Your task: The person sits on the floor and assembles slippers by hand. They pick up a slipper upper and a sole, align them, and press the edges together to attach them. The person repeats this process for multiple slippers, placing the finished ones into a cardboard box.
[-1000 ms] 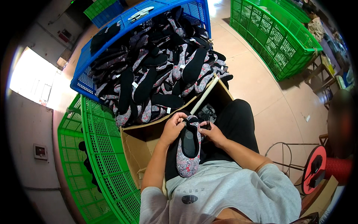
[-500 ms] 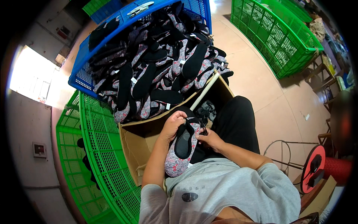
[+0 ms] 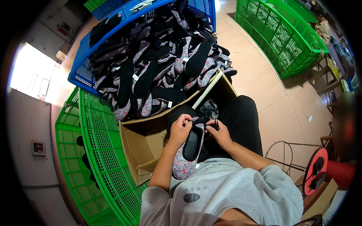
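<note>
"Grey cotton first: how does the shoe sit against that T-shirt (image 3: 230, 188)?"

"Toe nearest the shirt, opening facing up, held above the black trousers (image 3: 243, 124). The floral slip-on shoe (image 3: 183, 169) has its far end, which I take for the heel, pinched between thumb and fingertips of the left hand (image 3: 181, 130)"

"And the right hand (image 3: 220, 135)?"

"Fingertips drawn together just beside the other edge of the opening. Whether they grip the fabric or some small dark thing, I cannot tell"

"So what might go wrong?"

"If the left pinch loosened, I'd expect the shoe to swing or drop, since that seems to be its main hold. A hard tug by the right hand could skew the rim, as cloth that soft probably gives easily"

"Where would it fall?"

"Perhaps into the open cardboard box (image 3: 134, 150), where an off-white rod (image 3: 208, 90) slants above dark crumpled material (image 3: 208, 109)"

"Anything farther off?"

"The pile of floral shoes (image 3: 145, 81) crowds the box's far edge from the blue crate (image 3: 83, 79). A knock there might send loose ones sliding. The green crate (image 3: 298, 60) at far right stands well apart"
</note>
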### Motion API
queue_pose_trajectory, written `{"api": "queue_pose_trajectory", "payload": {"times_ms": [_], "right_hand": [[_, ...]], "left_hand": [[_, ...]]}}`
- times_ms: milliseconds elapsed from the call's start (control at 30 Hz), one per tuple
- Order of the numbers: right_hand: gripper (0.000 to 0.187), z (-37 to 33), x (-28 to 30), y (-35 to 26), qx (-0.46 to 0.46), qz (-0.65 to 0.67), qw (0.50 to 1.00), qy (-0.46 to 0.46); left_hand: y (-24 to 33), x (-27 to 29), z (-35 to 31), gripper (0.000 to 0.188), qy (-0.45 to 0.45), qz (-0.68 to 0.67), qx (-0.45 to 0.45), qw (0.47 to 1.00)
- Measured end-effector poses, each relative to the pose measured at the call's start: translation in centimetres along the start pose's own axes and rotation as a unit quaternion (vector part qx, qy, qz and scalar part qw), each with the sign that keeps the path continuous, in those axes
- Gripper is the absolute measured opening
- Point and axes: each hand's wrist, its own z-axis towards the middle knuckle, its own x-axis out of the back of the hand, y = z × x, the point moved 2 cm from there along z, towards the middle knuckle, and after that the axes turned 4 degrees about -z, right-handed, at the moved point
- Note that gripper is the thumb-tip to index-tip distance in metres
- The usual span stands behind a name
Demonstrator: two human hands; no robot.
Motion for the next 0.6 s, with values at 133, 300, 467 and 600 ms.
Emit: {"api": "queue_pose_trajectory", "payload": {"times_ms": [133,300,467,600], "right_hand": [[0.027,0.6,0.0,-1.7,-0.002,0.016,0.999,-0.046],[0.038,0.8,-0.8,-4.7,0.022,-0.079,0.994,-0.066],[0.036,2.5,-0.7,-4.0,0.001,-0.141,0.984,-0.107],[0.027,3.7,-0.3,-1.9,0.030,-0.230,0.966,-0.112]], "left_hand": [[0.5,-0.3,-0.2,0.006,0.000,0.014,-0.001,1.000],[0.5,-0.4,-0.3,0.008,0.016,0.040,-0.023,0.999],[0.9,-0.5,-0.2,0.010,0.009,0.047,-0.025,0.999],[0.8,-0.7,-0.1,0.010,0.018,0.049,-0.027,0.998]]}}
